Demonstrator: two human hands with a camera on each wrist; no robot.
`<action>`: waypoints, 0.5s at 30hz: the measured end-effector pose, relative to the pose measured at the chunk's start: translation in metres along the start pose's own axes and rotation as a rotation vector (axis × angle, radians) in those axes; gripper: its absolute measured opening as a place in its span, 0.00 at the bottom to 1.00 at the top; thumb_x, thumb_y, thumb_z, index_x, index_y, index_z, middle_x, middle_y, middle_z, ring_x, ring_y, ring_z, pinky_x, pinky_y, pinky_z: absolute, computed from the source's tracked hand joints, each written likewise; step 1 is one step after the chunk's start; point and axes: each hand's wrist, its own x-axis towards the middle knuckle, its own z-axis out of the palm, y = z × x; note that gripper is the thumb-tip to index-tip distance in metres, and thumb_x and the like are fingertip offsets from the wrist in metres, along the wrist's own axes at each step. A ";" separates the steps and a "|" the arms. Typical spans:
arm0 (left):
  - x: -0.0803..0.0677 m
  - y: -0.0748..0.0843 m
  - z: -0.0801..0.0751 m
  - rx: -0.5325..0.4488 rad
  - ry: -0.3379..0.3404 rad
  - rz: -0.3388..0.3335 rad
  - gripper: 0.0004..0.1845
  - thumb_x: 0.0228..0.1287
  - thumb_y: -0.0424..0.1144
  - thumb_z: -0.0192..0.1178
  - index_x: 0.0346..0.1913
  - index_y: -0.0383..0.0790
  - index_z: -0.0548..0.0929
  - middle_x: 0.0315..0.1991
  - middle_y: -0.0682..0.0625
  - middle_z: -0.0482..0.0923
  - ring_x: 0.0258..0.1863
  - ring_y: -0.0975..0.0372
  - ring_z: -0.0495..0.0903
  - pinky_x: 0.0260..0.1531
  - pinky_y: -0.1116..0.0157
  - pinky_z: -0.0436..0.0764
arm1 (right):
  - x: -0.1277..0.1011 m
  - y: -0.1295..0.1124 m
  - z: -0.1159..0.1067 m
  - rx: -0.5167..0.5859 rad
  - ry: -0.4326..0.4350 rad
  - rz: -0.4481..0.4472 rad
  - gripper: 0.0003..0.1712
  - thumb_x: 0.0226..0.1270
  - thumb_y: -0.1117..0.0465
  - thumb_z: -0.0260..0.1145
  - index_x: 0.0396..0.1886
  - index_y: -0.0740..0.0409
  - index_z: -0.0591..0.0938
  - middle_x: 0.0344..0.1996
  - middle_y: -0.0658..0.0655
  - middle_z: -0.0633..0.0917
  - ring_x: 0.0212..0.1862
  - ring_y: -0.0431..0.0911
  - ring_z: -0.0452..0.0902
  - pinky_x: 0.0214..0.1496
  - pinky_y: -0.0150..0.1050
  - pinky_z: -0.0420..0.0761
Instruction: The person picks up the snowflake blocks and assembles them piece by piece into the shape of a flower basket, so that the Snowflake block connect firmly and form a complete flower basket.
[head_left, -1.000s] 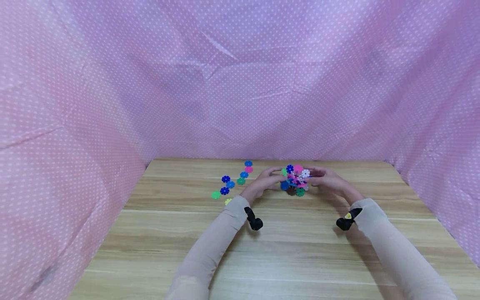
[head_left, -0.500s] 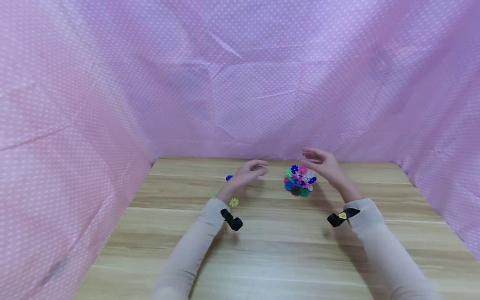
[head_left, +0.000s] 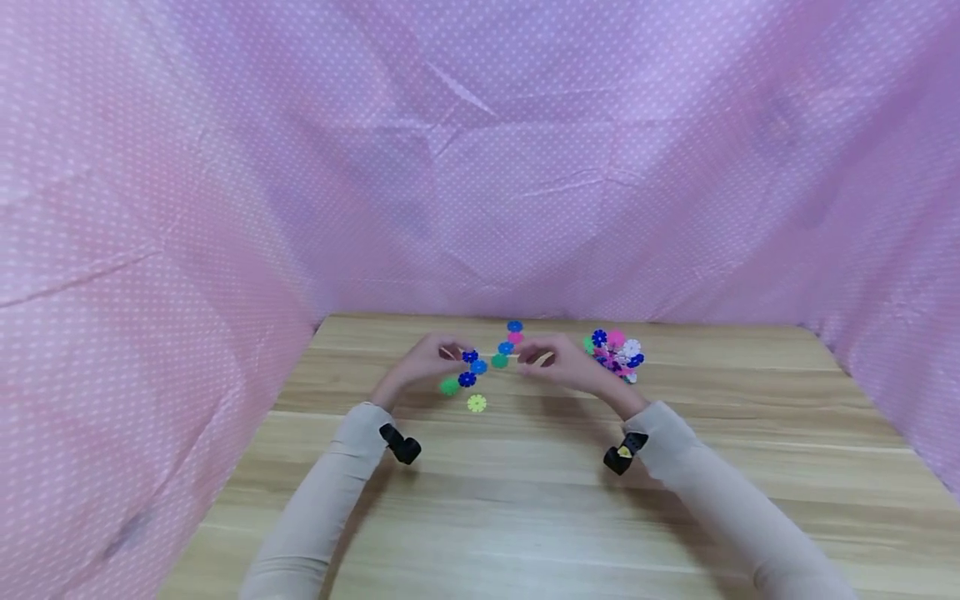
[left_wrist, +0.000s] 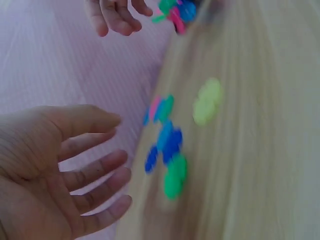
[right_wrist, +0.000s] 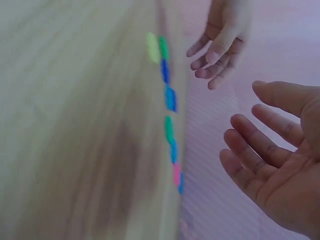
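A ball-like cluster (head_left: 615, 354) of joined snowflake discs in several colours stands on the wooden table (head_left: 525, 517), right of both hands. Loose discs (head_left: 480, 367) lie in a scattered line at the back centre, blue, green, teal and pink, with one yellow disc (head_left: 476, 403) nearer to me. My left hand (head_left: 442, 354) hovers just left of these discs, fingers spread and empty (left_wrist: 95, 165). On their right, my right hand (head_left: 540, 357) has relaxed fingers and holds nothing (right_wrist: 255, 150). In the wrist views the discs (left_wrist: 167, 145) (right_wrist: 170, 100) are blurred.
Pink dotted cloth (head_left: 480, 167) walls in the table at the back and both sides. A black strap (head_left: 401, 446) sits on each beige-sleeved wrist, the other at the right wrist (head_left: 622, 457). Bare wood stretches toward the near edge.
Both hands let go of the disc cluster, which stays on the table. They moved left and now sit on either side of the loose discs.
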 end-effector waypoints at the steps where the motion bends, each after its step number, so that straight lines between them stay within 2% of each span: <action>1: -0.002 -0.003 -0.002 0.017 -0.020 0.000 0.18 0.69 0.32 0.63 0.59 0.32 0.82 0.55 0.37 0.82 0.54 0.49 0.80 0.59 0.52 0.81 | 0.004 0.000 0.005 -0.011 -0.031 0.006 0.19 0.70 0.63 0.70 0.58 0.65 0.83 0.48 0.66 0.87 0.51 0.54 0.84 0.53 0.47 0.86; 4: -0.006 -0.013 -0.006 0.057 -0.064 -0.007 0.18 0.66 0.31 0.66 0.58 0.31 0.82 0.56 0.37 0.82 0.56 0.48 0.79 0.60 0.50 0.80 | 0.014 0.002 0.019 -0.033 -0.113 0.003 0.20 0.69 0.64 0.70 0.57 0.67 0.83 0.48 0.67 0.87 0.50 0.53 0.84 0.53 0.44 0.86; 11: -0.009 -0.026 -0.010 0.072 -0.121 -0.064 0.22 0.61 0.31 0.71 0.59 0.37 0.83 0.58 0.44 0.83 0.58 0.50 0.77 0.63 0.49 0.76 | 0.031 0.006 0.043 -0.063 -0.285 0.004 0.22 0.67 0.65 0.71 0.58 0.69 0.82 0.46 0.64 0.87 0.48 0.47 0.83 0.54 0.38 0.85; 13: -0.009 -0.027 -0.010 0.074 -0.139 -0.055 0.22 0.60 0.30 0.72 0.58 0.37 0.84 0.58 0.45 0.83 0.59 0.50 0.76 0.64 0.48 0.75 | 0.034 0.006 0.049 -0.082 -0.316 -0.004 0.22 0.66 0.65 0.72 0.58 0.68 0.82 0.44 0.62 0.87 0.43 0.42 0.82 0.50 0.34 0.84; 15: -0.008 -0.029 -0.011 0.074 -0.156 -0.045 0.22 0.59 0.30 0.73 0.57 0.37 0.85 0.57 0.45 0.84 0.59 0.50 0.76 0.64 0.48 0.75 | 0.037 0.005 0.053 -0.101 -0.337 -0.021 0.23 0.65 0.65 0.73 0.58 0.68 0.82 0.36 0.59 0.85 0.36 0.38 0.77 0.42 0.29 0.80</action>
